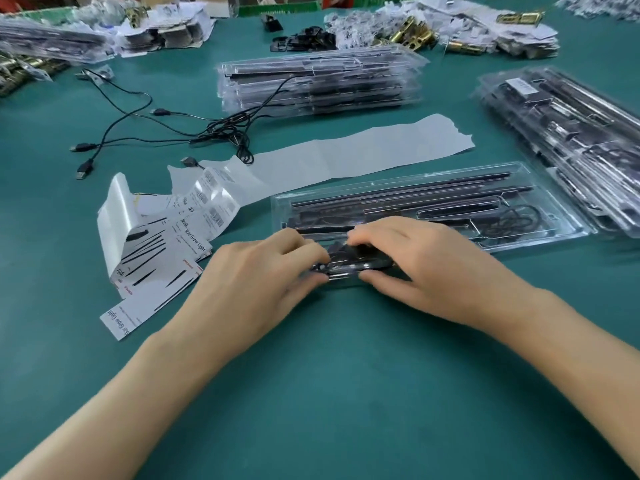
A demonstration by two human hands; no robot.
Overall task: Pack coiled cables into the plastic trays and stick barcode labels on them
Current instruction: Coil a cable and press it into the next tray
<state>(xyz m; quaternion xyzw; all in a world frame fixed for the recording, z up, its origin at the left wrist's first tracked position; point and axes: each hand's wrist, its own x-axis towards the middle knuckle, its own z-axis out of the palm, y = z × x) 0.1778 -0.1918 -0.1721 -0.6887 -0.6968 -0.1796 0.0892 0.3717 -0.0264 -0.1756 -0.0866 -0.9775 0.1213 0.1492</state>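
Observation:
A clear plastic tray lies in front of me on the green table, with black strips and a coiled cable in its right end. My left hand and my right hand meet at the tray's near left edge. Both pinch a black cable bundle there, pressing it at the tray. Loose black USB cables sprawl at the left rear. A strip of barcode labels on backing paper curls to the left of my hands.
Stacks of filled trays stand behind and at the right. A long white backing paper lies between them. Piles of paper packets and brass parts line the far edge.

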